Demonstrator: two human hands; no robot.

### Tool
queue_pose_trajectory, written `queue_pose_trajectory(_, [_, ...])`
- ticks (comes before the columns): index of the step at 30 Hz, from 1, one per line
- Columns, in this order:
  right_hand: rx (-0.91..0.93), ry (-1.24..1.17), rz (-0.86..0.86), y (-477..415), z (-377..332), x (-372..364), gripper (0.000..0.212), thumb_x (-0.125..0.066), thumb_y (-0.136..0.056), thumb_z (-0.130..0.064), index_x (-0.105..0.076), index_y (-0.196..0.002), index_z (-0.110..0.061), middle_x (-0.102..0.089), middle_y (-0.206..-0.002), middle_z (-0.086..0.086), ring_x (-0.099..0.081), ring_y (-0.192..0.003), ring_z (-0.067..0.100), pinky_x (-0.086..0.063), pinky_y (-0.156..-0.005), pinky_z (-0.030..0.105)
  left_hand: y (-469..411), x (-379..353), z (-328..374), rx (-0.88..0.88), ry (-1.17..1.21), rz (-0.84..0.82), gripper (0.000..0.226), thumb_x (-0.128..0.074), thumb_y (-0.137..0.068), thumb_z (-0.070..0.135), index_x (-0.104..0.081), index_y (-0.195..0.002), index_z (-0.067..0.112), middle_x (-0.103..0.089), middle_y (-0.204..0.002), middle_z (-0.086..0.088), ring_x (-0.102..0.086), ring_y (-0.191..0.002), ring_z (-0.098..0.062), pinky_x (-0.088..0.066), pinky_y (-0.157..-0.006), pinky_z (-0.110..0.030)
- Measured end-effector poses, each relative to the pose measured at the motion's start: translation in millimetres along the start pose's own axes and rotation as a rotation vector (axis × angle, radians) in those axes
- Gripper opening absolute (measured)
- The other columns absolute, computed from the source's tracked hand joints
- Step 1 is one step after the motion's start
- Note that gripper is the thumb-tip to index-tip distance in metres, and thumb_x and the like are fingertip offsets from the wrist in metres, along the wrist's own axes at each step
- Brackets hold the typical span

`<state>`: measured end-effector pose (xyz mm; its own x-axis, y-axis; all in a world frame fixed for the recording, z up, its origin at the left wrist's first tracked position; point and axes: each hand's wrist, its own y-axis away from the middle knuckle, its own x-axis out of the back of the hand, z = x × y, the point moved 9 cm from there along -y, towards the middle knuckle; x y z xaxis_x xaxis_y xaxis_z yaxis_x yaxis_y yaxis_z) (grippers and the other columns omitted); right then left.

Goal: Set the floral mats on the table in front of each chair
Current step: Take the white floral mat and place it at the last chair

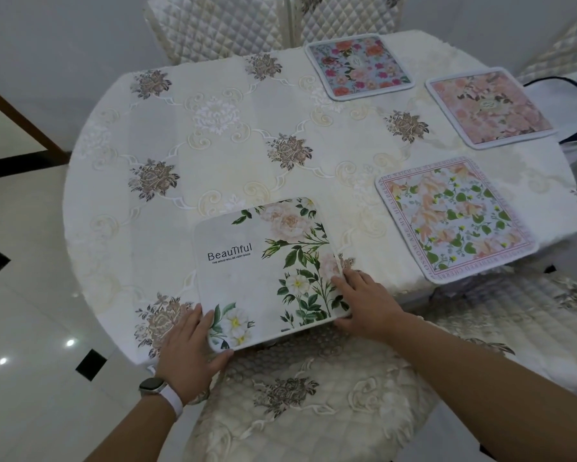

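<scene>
A white floral mat printed "Beautiful" (263,271) lies at the table's near edge, its front side hanging slightly past the edge. My left hand (188,348) holds its near left corner, thumb under the edge. My right hand (363,301) grips its near right corner, fingers resting on top. Three other floral mats lie flat on the table: a peach-and-green one (453,216) at the right, a pink one (490,106) at the far right, and a blue-and-red one (358,66) at the back.
The oval table (213,135) wears a cream embroidered cloth. A cushioned chair seat (297,401) sits right below my hands, another (530,311) at the right, and quilted chair backs (230,25) stand behind the table. Glossy tiled floor (30,295) lies to the left.
</scene>
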<state>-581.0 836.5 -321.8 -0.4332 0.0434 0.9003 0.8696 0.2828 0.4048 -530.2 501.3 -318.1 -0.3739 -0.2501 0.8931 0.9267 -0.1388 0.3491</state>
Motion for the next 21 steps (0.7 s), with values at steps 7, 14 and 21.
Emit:
queue_pose_trajectory(7, [-0.009,0.011,-0.051,-1.7,-1.3,2.4,0.091,-0.059,-0.076,-0.063,-0.017,-0.148,-0.027,-0.021,-0.158,0.009,-0.023,-0.141,0.031,-0.035,-0.111,0.049,1.4,13.0,5.1,0.033,0.004,0.043,0.095,-0.044,-0.070,0.076,-0.049,-0.141,0.013,-0.042,-0.152,-0.014,-0.042,-0.137,-0.034,-0.038,-0.109,-0.052])
queue_pose_trajectory(14, [0.016,-0.128,-0.069,0.2,-4.9,41.8,0.078,-0.056,-0.089,-0.050,-0.021,-0.153,-0.022,-0.025,-0.159,0.007,-0.029,-0.142,0.027,-0.034,-0.113,0.046,9.7,69.7,56.0,-0.081,0.034,0.177,0.068,-0.052,-0.075,0.053,-0.065,-0.122,0.006,-0.054,-0.140,-0.021,-0.053,-0.125,-0.044,-0.046,-0.098,-0.058])
queue_pose_trajectory(21, [0.214,-0.197,0.282,7.7,-33.5,166.1,0.049,-0.050,-0.094,-0.042,-0.050,-0.136,-0.018,-0.050,-0.137,0.001,-0.050,-0.118,0.021,-0.047,-0.095,0.037,22.5,178.6,115.8,-0.121,-0.028,0.494,0.059,-0.050,-0.080,0.045,-0.065,-0.122,0.005,-0.061,-0.132,-0.017,-0.057,-0.120,-0.038,-0.049,-0.095,-0.053])
